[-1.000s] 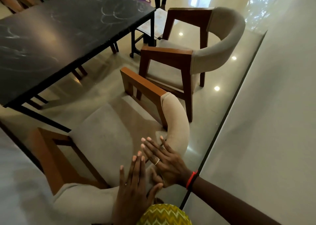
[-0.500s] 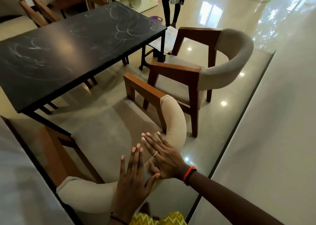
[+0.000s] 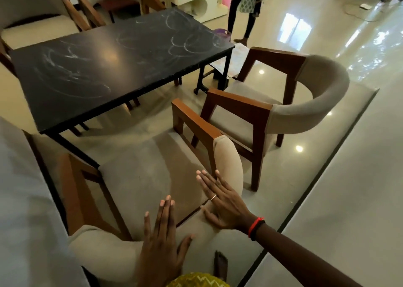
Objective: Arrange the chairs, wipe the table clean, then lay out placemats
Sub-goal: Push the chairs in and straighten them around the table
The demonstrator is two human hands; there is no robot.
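Observation:
A black table smeared with white swirl marks stands at the upper left. Right below me is a beige upholstered chair with brown wooden arms, its seat facing the table. My left hand lies flat with straight fingers on the curved backrest of this chair. My right hand presses the same backrest a little further right, fingers spread and straight. A second matching chair stands to the right, near the table's corner. Patterned placemats lie on a low stand behind the table's right end.
More chairs stand along the table's far left side. A person stands on the glossy floor beyond the table, near a cream console. A pale wall or counter surface runs along my right, another pale surface on my left.
The view has lifted and pulled back, showing more of the table and room. Both hands stay flat on the near chair's backrest, which sits slightly closer to the table.

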